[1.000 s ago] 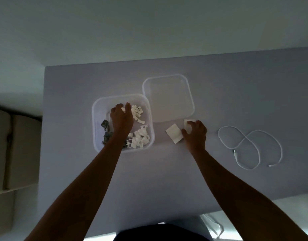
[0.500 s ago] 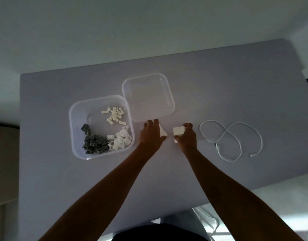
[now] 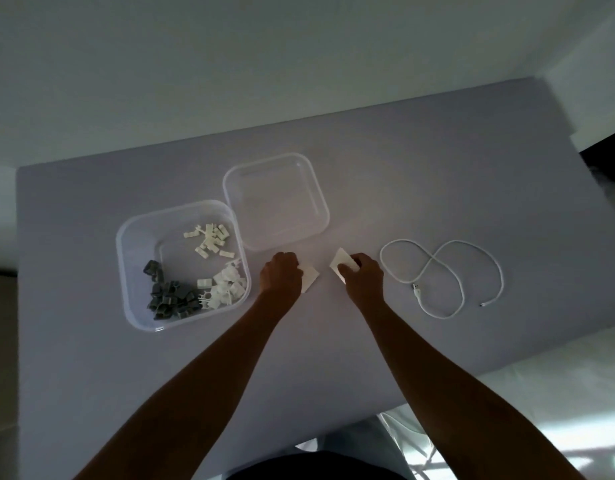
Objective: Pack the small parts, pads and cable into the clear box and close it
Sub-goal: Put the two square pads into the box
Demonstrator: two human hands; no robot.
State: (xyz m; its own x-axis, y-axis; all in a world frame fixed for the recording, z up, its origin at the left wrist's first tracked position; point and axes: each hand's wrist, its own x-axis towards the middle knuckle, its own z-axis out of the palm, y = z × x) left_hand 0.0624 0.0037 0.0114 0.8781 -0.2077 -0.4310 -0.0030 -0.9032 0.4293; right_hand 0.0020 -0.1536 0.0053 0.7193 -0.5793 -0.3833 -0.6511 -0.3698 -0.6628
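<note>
Two pads are in hand: left hand (image 3: 280, 277) pinches one pad (image 3: 309, 278), right hand (image 3: 363, 280) grips another pad (image 3: 342, 266); next, carry both left into the clear box (image 3: 126, 258).

Both bare forearms reach forward from the bottom of the view and converge toward the middle of the table, the hands ending near each other but apart. The left hand (image 3: 279, 277) lies knuckles up with its fingers curled down, the fingertips pressed on a white pad (image 3: 309, 278) that shows at its right edge. The right hand (image 3: 363, 279) is also knuckles up, its fingers and thumb curled round a second white pad (image 3: 342, 265) that sticks out toward the left hand.
</note>
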